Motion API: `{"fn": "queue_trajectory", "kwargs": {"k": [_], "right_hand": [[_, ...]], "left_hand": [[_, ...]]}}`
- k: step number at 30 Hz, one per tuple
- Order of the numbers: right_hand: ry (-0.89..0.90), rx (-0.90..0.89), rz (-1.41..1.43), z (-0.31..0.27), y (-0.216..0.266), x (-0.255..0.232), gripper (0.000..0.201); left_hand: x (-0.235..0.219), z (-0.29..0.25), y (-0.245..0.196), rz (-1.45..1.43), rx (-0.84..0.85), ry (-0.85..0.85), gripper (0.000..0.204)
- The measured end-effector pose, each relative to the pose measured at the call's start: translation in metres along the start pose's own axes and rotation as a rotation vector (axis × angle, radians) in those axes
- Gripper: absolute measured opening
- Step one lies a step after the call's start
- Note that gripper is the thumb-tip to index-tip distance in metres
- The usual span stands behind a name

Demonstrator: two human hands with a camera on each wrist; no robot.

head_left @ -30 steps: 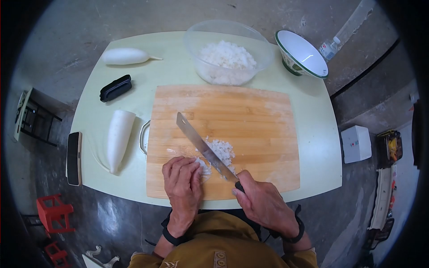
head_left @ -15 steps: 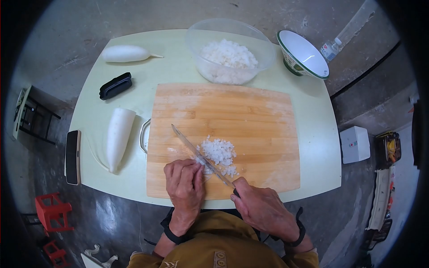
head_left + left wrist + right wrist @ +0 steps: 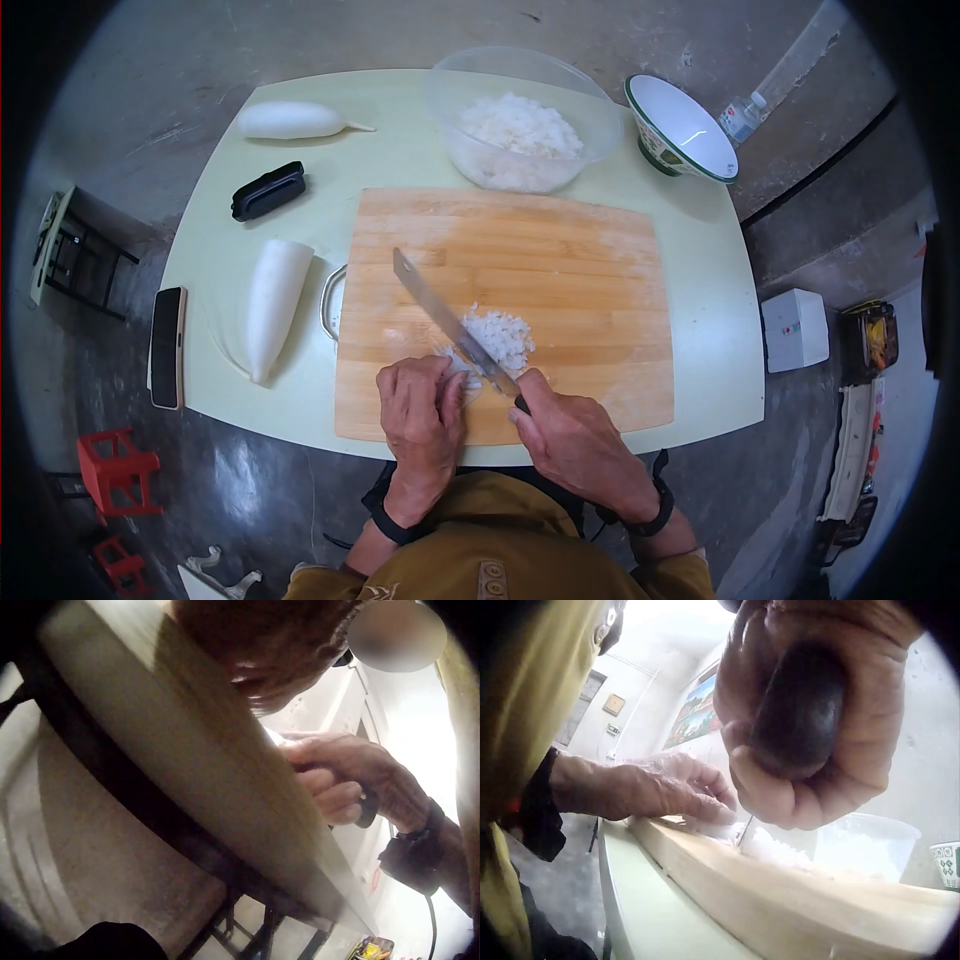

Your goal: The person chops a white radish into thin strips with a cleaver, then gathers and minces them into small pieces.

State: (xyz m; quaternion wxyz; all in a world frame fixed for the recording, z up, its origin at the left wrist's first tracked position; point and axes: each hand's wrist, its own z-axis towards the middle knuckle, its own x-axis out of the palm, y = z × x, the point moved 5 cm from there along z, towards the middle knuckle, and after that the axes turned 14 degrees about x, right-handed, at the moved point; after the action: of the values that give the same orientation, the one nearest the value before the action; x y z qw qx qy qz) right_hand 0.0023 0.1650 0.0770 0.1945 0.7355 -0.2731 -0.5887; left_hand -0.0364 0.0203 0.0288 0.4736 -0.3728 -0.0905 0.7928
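Observation:
In the head view my right hand [image 3: 585, 440] grips the black handle of a kitchen knife [image 3: 445, 315], its broad blade slanting away to the upper left over the wooden cutting board [image 3: 570, 260]. The handle's dark end [image 3: 799, 712] fills the palm in the right wrist view. My left hand [image 3: 420, 410], fingertips bent, holds a cut piece of white radish [image 3: 458, 372] on the board, close beside the blade. Just beyond the knife lies a small heap of diced radish [image 3: 500, 338]. The left fingers hide part of the piece.
A clear plastic bowl [image 3: 600, 130] of chopped white radish stands behind the board, with a green-rimmed bowl [image 3: 685, 125] to its right. Left of the board lie a cut radish [image 3: 275, 305], a whole radish [image 3: 292, 120], a black case [image 3: 268, 192] and a phone [image 3: 168, 345].
The knife swung down beside the radish piece half a second ago, and its blade now shows its flat side again. My left hand keeps its hold, and the view has shifted slightly.

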Motion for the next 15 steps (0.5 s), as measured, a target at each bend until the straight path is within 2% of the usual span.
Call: {"fn": "queue_trajectory", "kwargs": {"k": [4, 6, 15], "right_hand": [[0.04, 0.026, 0.019, -0.009, 0.003, -0.01, 0.016], [0.086, 0.066, 0.013, -0.013, 0.002, -0.011, 0.016], [0.187, 0.118, -0.052, -0.02, 0.001, -0.009, 0.017]], "left_hand": [[0.001, -0.003, 0.002, -0.011, -0.031, -0.02, 0.028], [0.0, 0.001, 0.0, 0.046, 0.069, -0.018, 0.025], [0.002, 0.0, 0.001, 0.025, 0.047, 0.006, 0.02]]}}
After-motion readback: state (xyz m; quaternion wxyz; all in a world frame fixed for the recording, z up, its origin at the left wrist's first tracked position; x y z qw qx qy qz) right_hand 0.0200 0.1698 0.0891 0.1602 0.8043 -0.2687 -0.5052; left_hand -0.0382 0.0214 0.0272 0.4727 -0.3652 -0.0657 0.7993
